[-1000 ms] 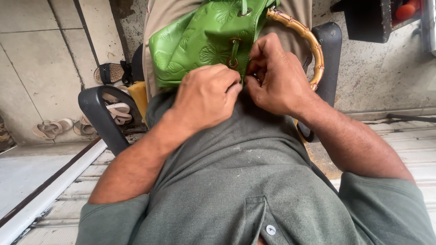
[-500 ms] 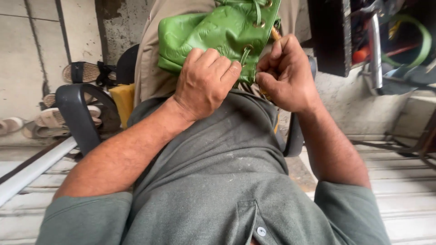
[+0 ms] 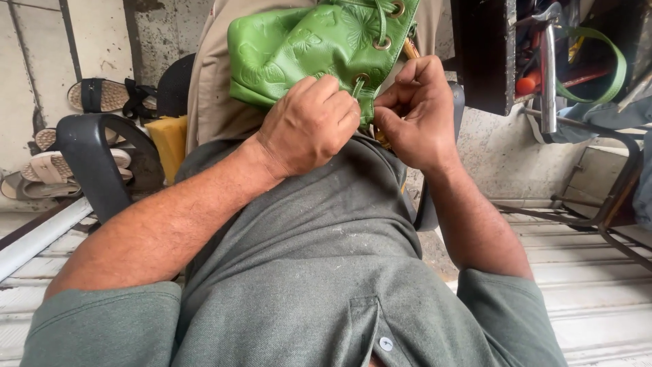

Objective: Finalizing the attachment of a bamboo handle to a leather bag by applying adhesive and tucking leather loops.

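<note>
Green bag (image 3: pixel 305 47) sits on the person's lap, embossed leather-like skin, brass eyelets along the rim. Left hand (image 3: pixel 309 126) curls closed on the rim; right hand (image 3: pixel 415 112) pinches the green drawstring (image 3: pixel 358 88) by an eyelet — seemingly mid-threading. Next calls for a fine, steady pull — cord's thin.

Black plastic chair armrest (image 3: pixel 92 160) at left, yellow cushion (image 3: pixel 170 143) just beside it. Sandals (image 3: pixel 102 95) and pale slippers (image 3: pixel 41 173) on floor behind. Green strap (image 3: pixel 614 64) over metal frame (image 3: pixel 611 204) at right.
</note>
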